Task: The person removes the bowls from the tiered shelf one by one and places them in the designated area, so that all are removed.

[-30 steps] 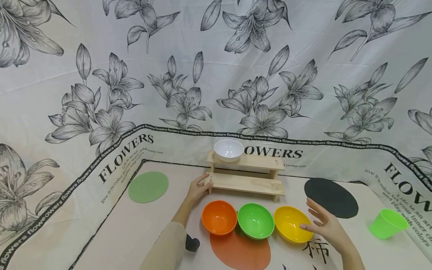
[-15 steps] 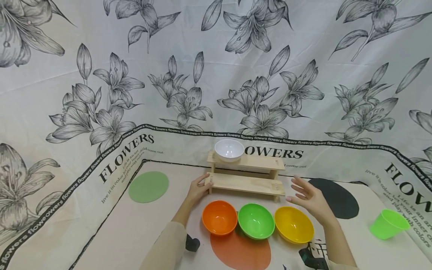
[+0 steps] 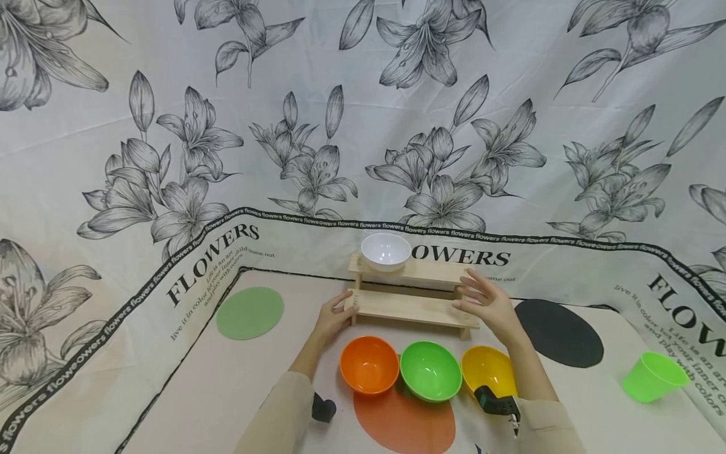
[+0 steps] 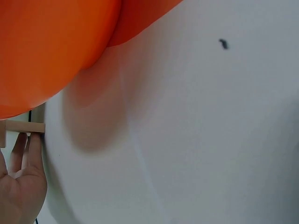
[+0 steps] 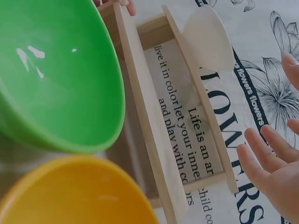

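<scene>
- Pale cloth printed with grey lilies (image 3: 317, 38) rises behind everything, lettering and a dark band running along its lower part.
- Below it spreads the table (image 3: 198, 391), light-coloured, with flat coloured ovals on it.
- My main thing, the two-step wooden shelf (image 3: 411, 309), stands upright at the back of the table, against the lettered cloth. I judge it light and stiff, its bare wood dry enough not to slip. Best hold: both ends of the lower board, kept level, since the thin boards and small legs could rack if pulled from one side.
- In front of it, orange bowl (image 3: 370, 366), green bowl (image 3: 431, 372) and yellow bowl (image 3: 488, 366) sit in a row, open side up, close together; I can't tell whether their rims touch. Glossy, probably plastic: light, fairly stiff, a little slick, best taken by the rim.
- One white bowl (image 3: 386, 252) sits on the left of the top board. It looks loose, so tilting the shelf could send it sliding.
- Off to the right is a green cup (image 3: 652, 378), well apart.
- My right hand (image 3: 492, 309) is spread wide, just beside the shelf's right end, holding nothing.
- My left hand (image 3: 333, 317) grips the lower board's left end.
</scene>
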### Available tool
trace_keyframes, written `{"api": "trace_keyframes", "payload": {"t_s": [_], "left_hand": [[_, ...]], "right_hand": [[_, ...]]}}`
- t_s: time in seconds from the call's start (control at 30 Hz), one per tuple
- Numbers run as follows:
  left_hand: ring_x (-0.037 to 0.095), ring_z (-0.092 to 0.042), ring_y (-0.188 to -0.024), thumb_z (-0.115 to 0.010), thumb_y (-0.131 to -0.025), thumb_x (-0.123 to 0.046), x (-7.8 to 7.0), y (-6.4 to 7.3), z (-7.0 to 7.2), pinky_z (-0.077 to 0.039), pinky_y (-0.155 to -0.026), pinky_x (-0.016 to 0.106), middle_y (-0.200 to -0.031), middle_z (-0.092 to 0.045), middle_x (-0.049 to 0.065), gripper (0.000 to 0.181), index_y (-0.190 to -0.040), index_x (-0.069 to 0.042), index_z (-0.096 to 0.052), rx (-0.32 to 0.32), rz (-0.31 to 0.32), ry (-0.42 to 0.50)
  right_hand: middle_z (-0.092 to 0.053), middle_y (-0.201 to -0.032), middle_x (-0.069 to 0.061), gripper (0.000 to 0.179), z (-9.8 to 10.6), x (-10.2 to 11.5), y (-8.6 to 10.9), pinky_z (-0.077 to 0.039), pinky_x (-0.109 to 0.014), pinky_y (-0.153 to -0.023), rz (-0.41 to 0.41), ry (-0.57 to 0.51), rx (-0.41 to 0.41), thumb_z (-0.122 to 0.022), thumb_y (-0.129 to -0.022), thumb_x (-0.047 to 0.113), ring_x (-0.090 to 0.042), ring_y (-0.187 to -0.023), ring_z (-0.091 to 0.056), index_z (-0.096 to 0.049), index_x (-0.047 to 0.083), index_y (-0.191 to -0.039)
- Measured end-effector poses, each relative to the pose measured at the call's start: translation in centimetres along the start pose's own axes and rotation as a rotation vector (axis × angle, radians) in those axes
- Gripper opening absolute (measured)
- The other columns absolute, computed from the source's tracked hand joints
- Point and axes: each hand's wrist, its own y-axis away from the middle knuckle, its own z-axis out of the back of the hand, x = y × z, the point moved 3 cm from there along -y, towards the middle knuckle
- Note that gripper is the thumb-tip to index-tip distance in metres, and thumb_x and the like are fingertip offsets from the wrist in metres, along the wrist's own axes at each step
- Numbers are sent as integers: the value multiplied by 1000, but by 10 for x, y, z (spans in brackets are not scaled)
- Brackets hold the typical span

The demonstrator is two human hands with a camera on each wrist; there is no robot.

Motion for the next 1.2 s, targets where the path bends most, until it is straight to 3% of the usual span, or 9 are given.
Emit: {"api": "trace_keyframes", "payload": {"t_s": [0.27, 0.63, 0.87, 1.2], "left_hand": [[30, -60, -105, -64, -89, -8, 2, -3, -1, -54, -85, 35, -121, -54, 34, 51, -136, 0, -47, -8, -20, -11], [26, -62, -101, -64, -88, -4, 1, -3, 0, -54, -84, 36, -117, -56, 35, 50, -135, 2, -47, -20, -24, -16], [25, -60, -99, -59, -89, 1, -24, 13, -4, -50, -90, 46, -119, -51, 39, 50, -135, 9, -42, 30, -25, -8], [26, -60, -101, -59, -89, 1, -28, 18, -5, -50, -91, 45, -120, -51, 39, 50, -135, 10, -42, 27, -23, 3]], "right_hand": [[-34, -145, -27, 81, -11, 1, -21, -49, -16, -87, -3, -39, -8, -70, -85, 9, -43, -124, -43, -21, 7, -150], [-36, -144, -26, 82, -28, -1, -46, -52, -22, -85, -11, -85, 1, -72, -83, 9, -42, -123, -45, -23, 5, -149], [-36, -143, -28, 80, -39, 2, -58, -49, -21, -89, -16, -130, 6, -69, -84, 4, -43, -124, -44, -21, 0, -148], [-34, -142, -32, 79, -56, 2, -68, -50, -20, -87, 0, -157, 11, -67, -82, -3, -46, -124, -42, -22, -3, -147]]}}
